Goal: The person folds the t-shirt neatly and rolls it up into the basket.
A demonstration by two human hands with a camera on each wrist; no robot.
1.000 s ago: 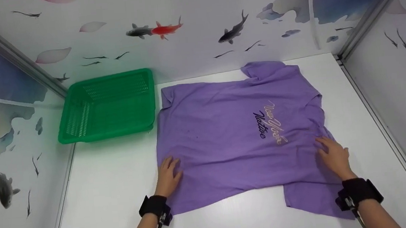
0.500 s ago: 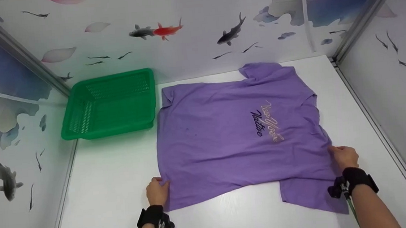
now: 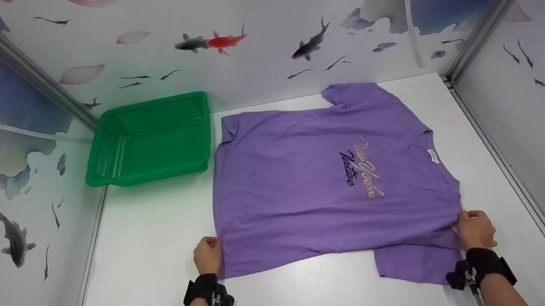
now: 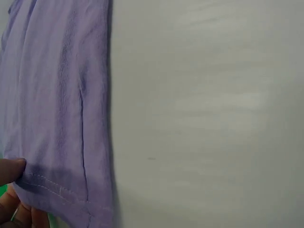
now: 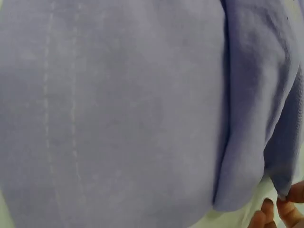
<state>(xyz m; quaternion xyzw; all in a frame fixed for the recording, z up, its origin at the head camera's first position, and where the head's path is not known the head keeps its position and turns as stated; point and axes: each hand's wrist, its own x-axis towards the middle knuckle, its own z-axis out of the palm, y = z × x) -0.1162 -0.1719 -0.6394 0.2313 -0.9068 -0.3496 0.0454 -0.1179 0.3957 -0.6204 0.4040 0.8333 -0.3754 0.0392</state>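
A purple T-shirt [image 3: 298, 170] lies spread sideways on the white table, its neckline to the right and its hem to the left. Pale and black script runs across the chest, and a white label shows inside the collar. My left hand [image 3: 208, 256] pinches the hem near its front corner; in the left wrist view the thumb [image 4: 10, 171] lies on top of the stitched edge with the fingers beneath. At the shoulder near the front sleeve, my right hand [image 3: 476, 229] pinches the cloth. The right wrist view shows its fingertips [image 5: 286, 205] holding a pointed bit of fabric beside the sleeve.
A green plastic basket [image 3: 148, 148] stands at the back left, beside the shirt's hem. Printed panels with fish wall in the back and both sides. The white table [image 3: 154, 259] shows left of the shirt and along the front.
Both hands went from resting flat on the shirt to pinching its edges. The right hand drew the shoulder edge to the right and forward, flattening the collar and bringing the label into sight.
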